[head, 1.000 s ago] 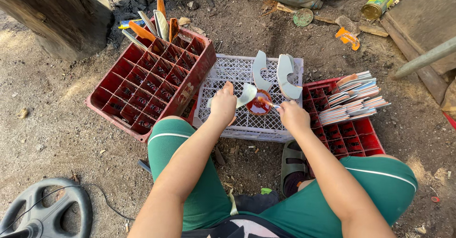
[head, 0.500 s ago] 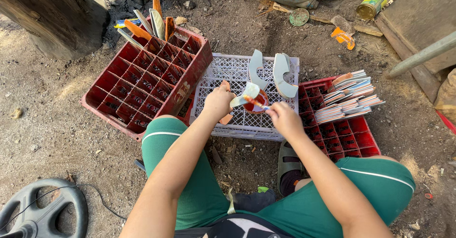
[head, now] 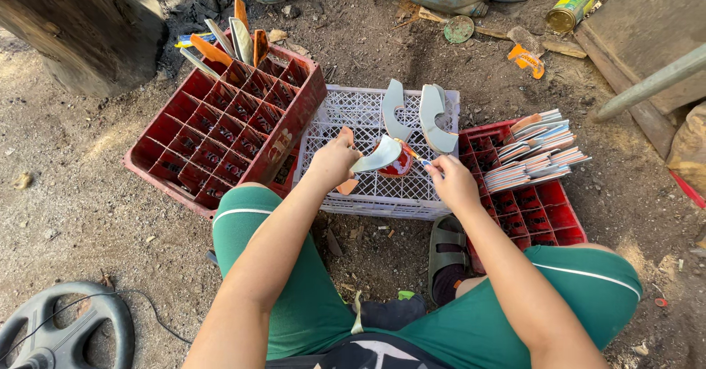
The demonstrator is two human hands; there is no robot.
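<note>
two hands over white crate (head: 368, 192): left hand (head: 332, 159) grips curved blade (head: 379, 155), right hand (head: 452, 181) pinches small tool (head: 421, 161). blade looks stiff, light, sharp-edged; hold by handle end.

Bare forearms; green shorts (head: 294, 295) with white piping; dark sandal (head: 446, 255).

- Dirt ground (head: 88, 207) is carrying everything.
- A tilted red crate (head: 228, 130) is sitting at the left.
- A white crate (head: 368, 192) is lying in the middle.
- Another red crate (head: 548, 214) is resting at the right.
- A grey wheel (head: 66, 328) is lying at the lower left.
- A can (head: 573, 7) is lying at the top right.
- A log (head: 81, 30) is standing at the top left.
</note>
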